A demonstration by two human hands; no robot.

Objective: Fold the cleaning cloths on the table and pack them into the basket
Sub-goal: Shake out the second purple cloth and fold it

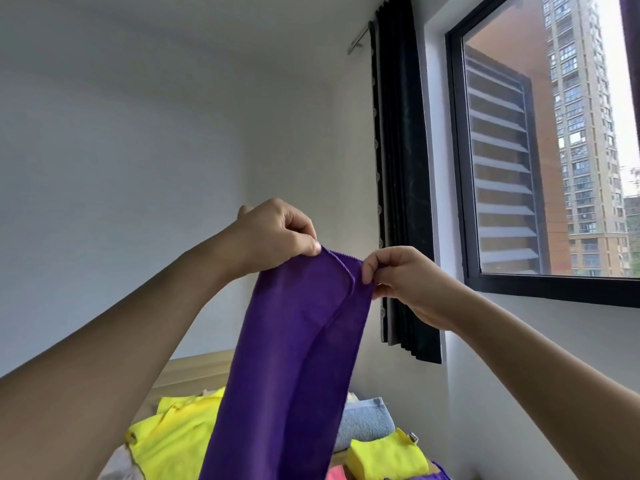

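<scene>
Two hands — left hand [273,233], right hand [398,278] — each grip pinching ribbed purple cloth [294,358] top hem, hanging long.

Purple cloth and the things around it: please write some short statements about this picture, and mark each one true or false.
1. Both hands pinch the top edge of the purple cloth. True: the left hand and the right hand each pinch it.
2. The purple cloth lies flat on the table. False: it hangs down in the air from the hands.
3. Yellow cloths lie below the hanging cloth. True.
4. The blue-grey cloth is held in the right hand. False: it rests below, beside a folded yellow one.
5. The window is on the left. False: it is on the right, with a dark curtain beside it.
</scene>
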